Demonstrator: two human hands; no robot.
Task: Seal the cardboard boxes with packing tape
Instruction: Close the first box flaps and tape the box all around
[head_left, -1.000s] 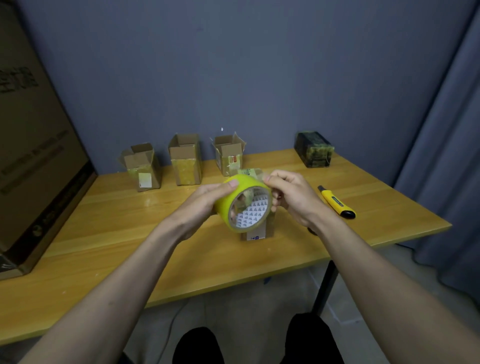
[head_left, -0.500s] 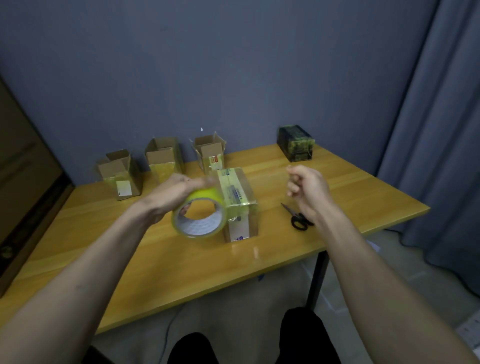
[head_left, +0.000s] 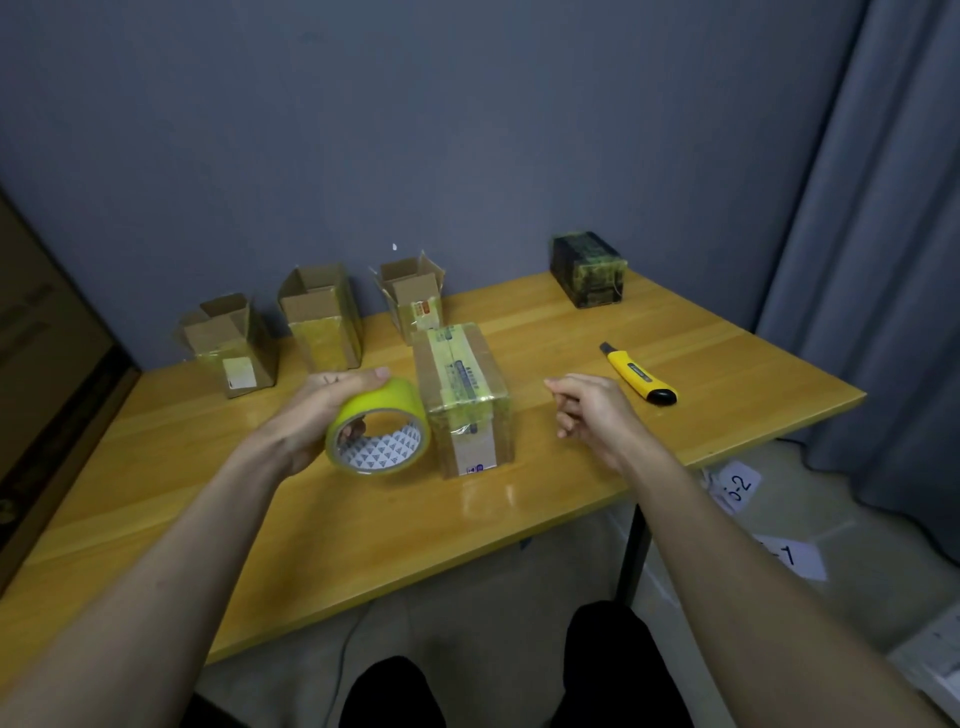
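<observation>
1. Left hand (head_left: 317, 410) grips the yellow roll of packing tape (head_left: 378, 432), fingers curled over its top, roll held low over the wooden worktop (head_left: 727, 364), just left of the small closed cardboard box with tape strips along its top (head_left: 465, 397).
2. Right hand (head_left: 592, 410) holds nothing, fingers loosely curled, hovering right of that box.
3. Step, as judged: centre box looks sealed on top; tape strip may need cutting or pressing down. Can't tell if tape links roll to box.
4. Next move likely calls for the yellow utility knife (head_left: 640, 375), lying near the right hand, or for fetching one of three open cardboard boxes (head_left: 319, 317) at the back by the wall.
5. Room: bare worktop in front and to the right; front edge close to the box, right edge beyond the knife. Dark wrapped block (head_left: 589, 270) sits at the far right corner, well apart.
</observation>
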